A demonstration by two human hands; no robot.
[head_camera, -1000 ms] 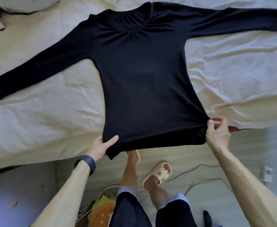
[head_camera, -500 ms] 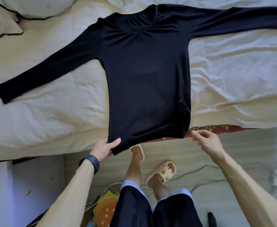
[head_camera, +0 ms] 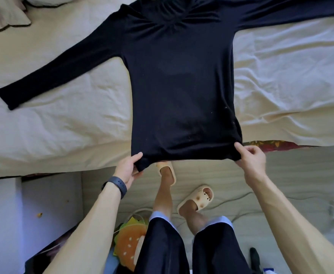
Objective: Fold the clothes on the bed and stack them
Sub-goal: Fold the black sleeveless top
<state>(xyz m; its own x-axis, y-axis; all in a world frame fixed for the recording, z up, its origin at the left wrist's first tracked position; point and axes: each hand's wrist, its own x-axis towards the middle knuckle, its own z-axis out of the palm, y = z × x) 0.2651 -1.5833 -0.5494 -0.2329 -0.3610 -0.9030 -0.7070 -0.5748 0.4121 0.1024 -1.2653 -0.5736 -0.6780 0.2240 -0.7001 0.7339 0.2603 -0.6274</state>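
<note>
A black long-sleeved top (head_camera: 180,84) lies spread flat on the cream bed sheet (head_camera: 63,119), neckline away from me, both sleeves stretched out to the sides. Its hem hangs a little over the bed's near edge. My left hand (head_camera: 128,169) grips the hem's left corner, thumb on top of the fabric. My right hand (head_camera: 251,157) pinches the hem's right corner. The right sleeve runs out of view at the top right.
A pillow (head_camera: 6,16) lies at the bed's top left. Below the bed edge are my legs in beige slippers (head_camera: 197,198), cables on the floor, a burger-shaped cushion (head_camera: 128,242) and a white cabinet (head_camera: 49,204) at the left.
My right hand, which had let go of the hem half a second ago, has taken hold of the right corner again. The hem is pulled straight and the top lies flatter.
</note>
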